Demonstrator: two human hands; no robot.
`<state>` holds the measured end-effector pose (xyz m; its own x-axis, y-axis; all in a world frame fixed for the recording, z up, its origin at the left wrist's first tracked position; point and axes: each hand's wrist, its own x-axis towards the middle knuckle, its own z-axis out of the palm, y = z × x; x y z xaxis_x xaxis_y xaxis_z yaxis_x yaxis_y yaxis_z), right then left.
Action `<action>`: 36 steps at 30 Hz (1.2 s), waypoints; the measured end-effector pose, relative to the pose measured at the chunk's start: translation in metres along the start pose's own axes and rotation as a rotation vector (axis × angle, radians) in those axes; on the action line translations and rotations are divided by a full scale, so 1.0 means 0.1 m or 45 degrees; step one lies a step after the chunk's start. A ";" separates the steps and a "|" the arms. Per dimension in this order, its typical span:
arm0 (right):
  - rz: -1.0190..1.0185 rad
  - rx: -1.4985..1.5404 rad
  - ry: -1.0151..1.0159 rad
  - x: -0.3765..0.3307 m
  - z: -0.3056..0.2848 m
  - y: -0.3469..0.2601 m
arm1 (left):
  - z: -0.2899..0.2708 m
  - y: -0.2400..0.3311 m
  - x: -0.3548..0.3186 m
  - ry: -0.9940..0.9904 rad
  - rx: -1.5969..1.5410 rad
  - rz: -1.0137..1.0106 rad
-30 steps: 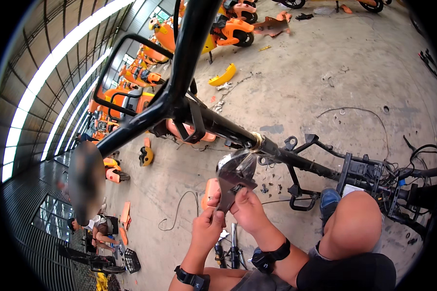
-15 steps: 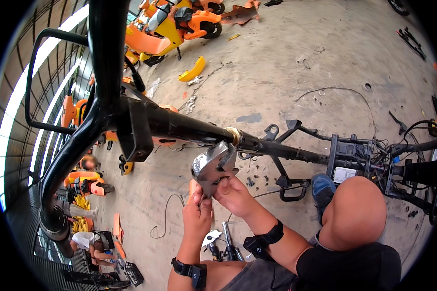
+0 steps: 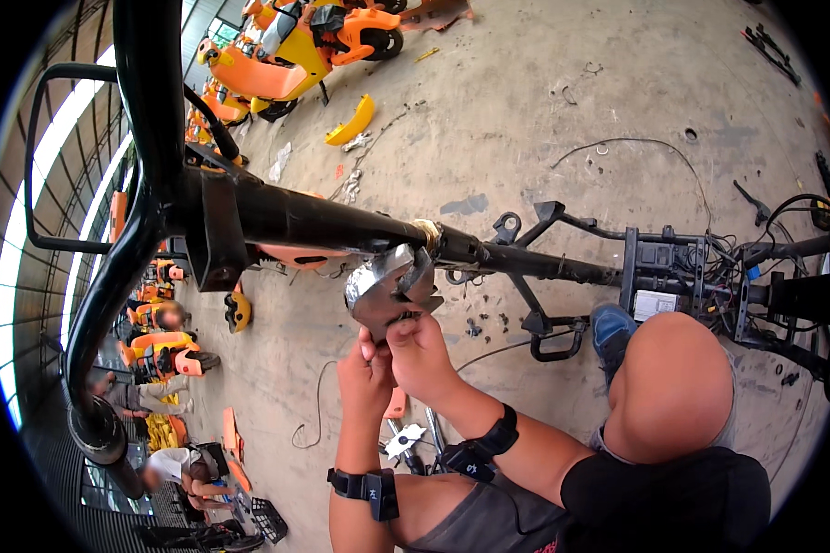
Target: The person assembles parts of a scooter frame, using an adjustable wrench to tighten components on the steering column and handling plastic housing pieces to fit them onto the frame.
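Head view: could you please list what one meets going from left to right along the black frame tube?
Black welded bracket → brass-coloured ring → large wrench jaws gripping the tube, held by both hands → black loop bracket → wiring bundle with white label.

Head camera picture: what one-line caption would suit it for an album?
Both hands, left hand and right hand, grip a large wrench under a black scooter frame.
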<state>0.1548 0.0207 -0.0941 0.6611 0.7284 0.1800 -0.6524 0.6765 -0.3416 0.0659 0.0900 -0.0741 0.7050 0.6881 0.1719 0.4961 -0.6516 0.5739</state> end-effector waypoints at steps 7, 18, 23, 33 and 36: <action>-0.007 0.004 0.180 -0.03 0.17 0.04 | -0.04 -0.12 -0.07 0.059 -0.017 0.033; 0.108 0.049 0.097 -0.02 0.16 -0.10 | -0.06 0.15 -0.05 0.089 -0.054 0.046; 0.116 0.175 0.011 -0.02 0.11 -0.07 | -0.10 0.22 -0.04 0.068 -0.004 0.030; 0.085 0.249 -0.087 -0.04 0.03 -0.01 | -0.21 0.20 -0.07 -0.042 0.001 -0.012; 0.108 0.173 -0.200 0.00 -0.02 -0.03 | -0.21 0.05 -0.08 -0.075 -0.032 -0.087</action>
<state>0.1581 0.0183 -0.0950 0.5428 0.7841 0.3011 -0.7543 0.6127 -0.2359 0.0521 0.0880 -0.0556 0.6989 0.7102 0.0849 0.5316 -0.5952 0.6027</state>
